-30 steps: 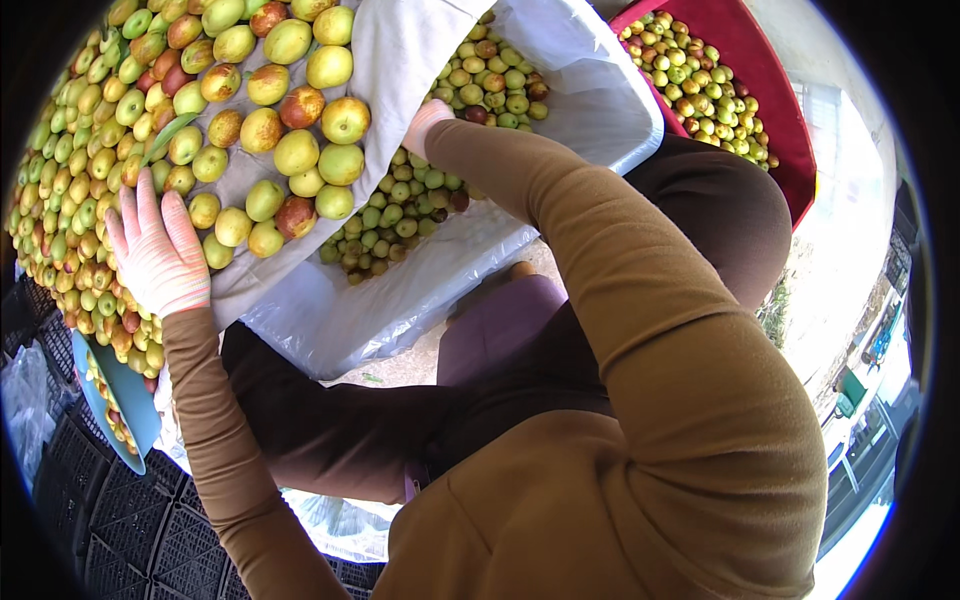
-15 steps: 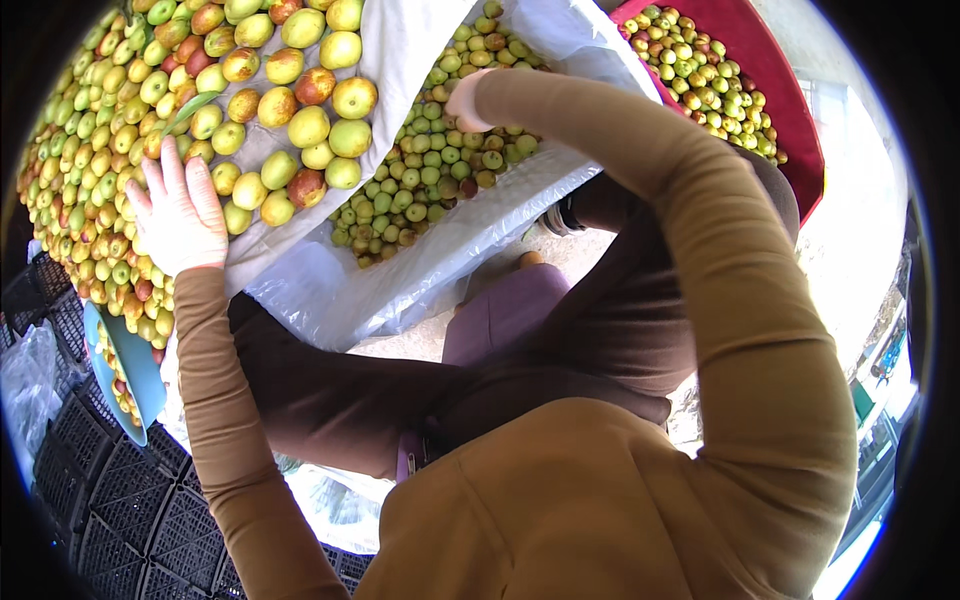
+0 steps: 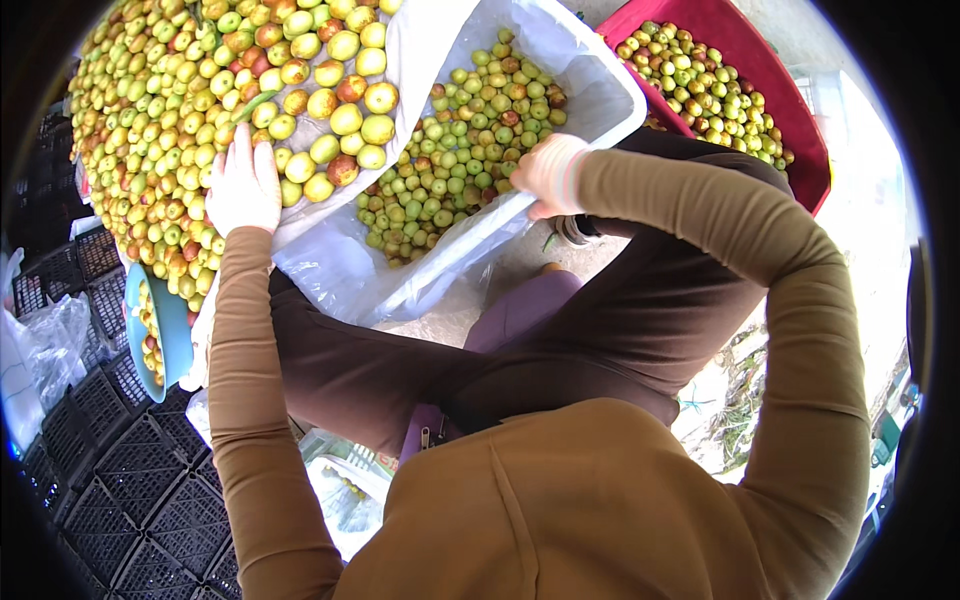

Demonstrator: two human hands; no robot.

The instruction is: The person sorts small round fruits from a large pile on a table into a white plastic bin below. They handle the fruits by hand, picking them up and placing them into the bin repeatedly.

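Observation:
A big heap of green, yellow and reddish jujubes (image 3: 160,130) lies on a pale cloth (image 3: 425,50) at the left. My left hand (image 3: 245,190) rests on the heap's near edge, its fingers stretched out and holding nothing. To the right of the cloth stands a white crate (image 3: 628,115) lined with clear plastic, with smaller greenish jujubes (image 3: 450,165) inside. My right hand (image 3: 552,175) is closed on the crate's near rim and its plastic liner; the fingertips are partly hidden over the edge.
A red bin (image 3: 760,60) of jujubes (image 3: 710,95) stands beyond my right knee. At the left, a light blue bowl (image 3: 172,345) holds some fruit above stacked black plastic crates (image 3: 140,480). A clear plastic bag (image 3: 55,340) lies on those crates. Under my legs is a purple seat (image 3: 525,310).
My right hand has come back from over the fruit to the white crate's near rim and taken hold there. My left hand stays on the heap while the whole view has shifted.

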